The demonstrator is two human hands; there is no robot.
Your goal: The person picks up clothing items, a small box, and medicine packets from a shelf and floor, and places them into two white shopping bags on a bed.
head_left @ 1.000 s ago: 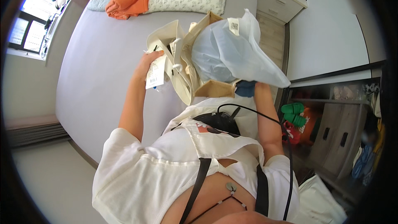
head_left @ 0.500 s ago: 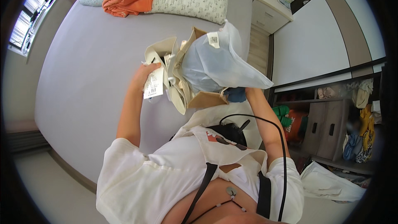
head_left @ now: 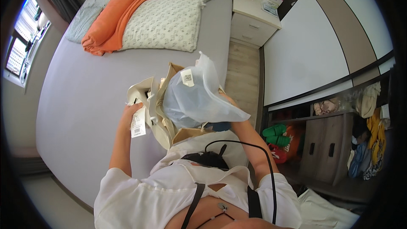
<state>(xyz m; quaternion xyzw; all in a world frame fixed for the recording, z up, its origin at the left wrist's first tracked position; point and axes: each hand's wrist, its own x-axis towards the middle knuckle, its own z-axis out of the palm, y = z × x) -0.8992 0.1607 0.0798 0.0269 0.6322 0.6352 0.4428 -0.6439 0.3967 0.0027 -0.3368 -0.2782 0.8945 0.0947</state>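
Note:
My left hand point(head_left: 133, 109) is closed on the left edge of a stack of beige hats point(head_left: 163, 133), pinching a pale brim. A white hang tag point(head_left: 138, 124) dangles just below its fingers. Nested against the right of the stack is a pale blue item in a translucent plastic bag point(head_left: 186, 101), with a small white label on top. My right hand point(head_left: 228, 98) grips the bundle from the right, mostly hidden behind the bag's loose flap. Some dark blue fabric point(head_left: 219, 126) pokes out beneath the bag near my right wrist. The bundle is held in front of my body, over the bed.
A bed point(head_left: 80, 114) with a lilac sheet carries a rolled orange blanket point(head_left: 111, 21) and patterned pillows point(head_left: 163, 25). Beyond its right side stands a white nightstand point(head_left: 254, 27). Right of me, an open wardrobe holds drawers point(head_left: 324, 144), green slippers point(head_left: 275, 133) and hanging clothes point(head_left: 373, 131).
The bundle and both hands now appear lower and farther left in the picture, while more of the bed's far end has come into view. Both hands keep their hold.

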